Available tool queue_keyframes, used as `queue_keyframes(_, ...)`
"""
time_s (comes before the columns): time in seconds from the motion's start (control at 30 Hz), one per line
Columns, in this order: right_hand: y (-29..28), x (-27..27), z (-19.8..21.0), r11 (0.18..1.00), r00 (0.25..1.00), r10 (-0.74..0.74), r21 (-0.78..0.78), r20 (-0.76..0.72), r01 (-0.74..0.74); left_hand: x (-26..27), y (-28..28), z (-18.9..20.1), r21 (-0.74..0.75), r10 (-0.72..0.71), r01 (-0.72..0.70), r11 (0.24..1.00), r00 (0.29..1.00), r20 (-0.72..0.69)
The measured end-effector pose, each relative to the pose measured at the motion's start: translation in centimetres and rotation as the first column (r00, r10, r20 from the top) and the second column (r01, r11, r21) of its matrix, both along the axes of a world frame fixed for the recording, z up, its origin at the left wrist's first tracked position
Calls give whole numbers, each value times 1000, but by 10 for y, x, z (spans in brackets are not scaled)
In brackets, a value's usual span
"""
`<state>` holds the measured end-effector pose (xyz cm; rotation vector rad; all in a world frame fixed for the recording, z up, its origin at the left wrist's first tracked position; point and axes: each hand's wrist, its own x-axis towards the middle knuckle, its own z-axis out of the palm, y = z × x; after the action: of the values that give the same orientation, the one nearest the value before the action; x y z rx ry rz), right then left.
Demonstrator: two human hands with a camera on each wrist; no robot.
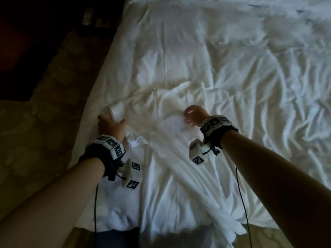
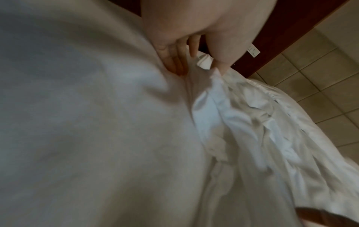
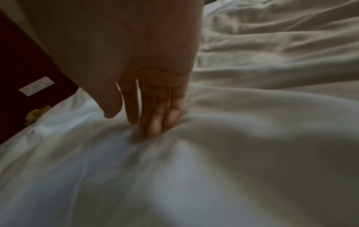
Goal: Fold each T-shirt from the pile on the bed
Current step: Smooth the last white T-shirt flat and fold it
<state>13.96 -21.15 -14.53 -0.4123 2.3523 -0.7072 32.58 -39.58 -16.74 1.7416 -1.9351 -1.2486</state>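
Observation:
A white T-shirt (image 1: 170, 140) lies crumpled on the white bed sheet (image 1: 232, 59) near the front edge. My left hand (image 1: 109, 124) is at its left side. The fingers (image 2: 174, 61) dig into the cloth and the thumb (image 2: 221, 64) meets a raised fold, so the fold is pinched between them. My right hand (image 1: 192, 115) is on the shirt's right part. Its straight fingers (image 3: 155, 119) press down into the fabric (image 3: 174, 169), which bunches round the tips, and its thumb (image 3: 110, 106) hangs free above the cloth.
The bed's left edge (image 1: 93, 97) drops to a dim tiled floor (image 1: 35, 122). A dark wooden panel with a white wall plate (image 3: 37, 86) stands beyond the bed. Rumpled sheet (image 1: 268, 104) stretches far and right of the shirt.

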Motion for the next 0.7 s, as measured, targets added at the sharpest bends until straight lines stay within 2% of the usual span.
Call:
queue_keyframes(0.07,15,13,-4,1000,997,1,19,78,-2,7,4,3,38,-20,18,999,998,58)
queue_keyframes(0.13,28,25,-6,999,997,23,39,67,-26,13,5,5,63,-25,21,998,997,68)
queue_keyframes(0.4,77,71,-4,999,986,47,-31,161,-42,41,28,-3,172,-66,76,982,996,-62)
queue_keyframes(0.5,98,86,6,994,988,89,48,122,-96,50,45,10,132,-79,78,988,997,4)
queue_keyframes(0.57,119,96,17,992,984,98,65,151,-109,54,65,23,140,-132,137,981,990,-42)
queue_keyframes(0.7,164,111,31,954,969,200,198,147,-227,54,119,38,314,-262,293,903,955,-138)
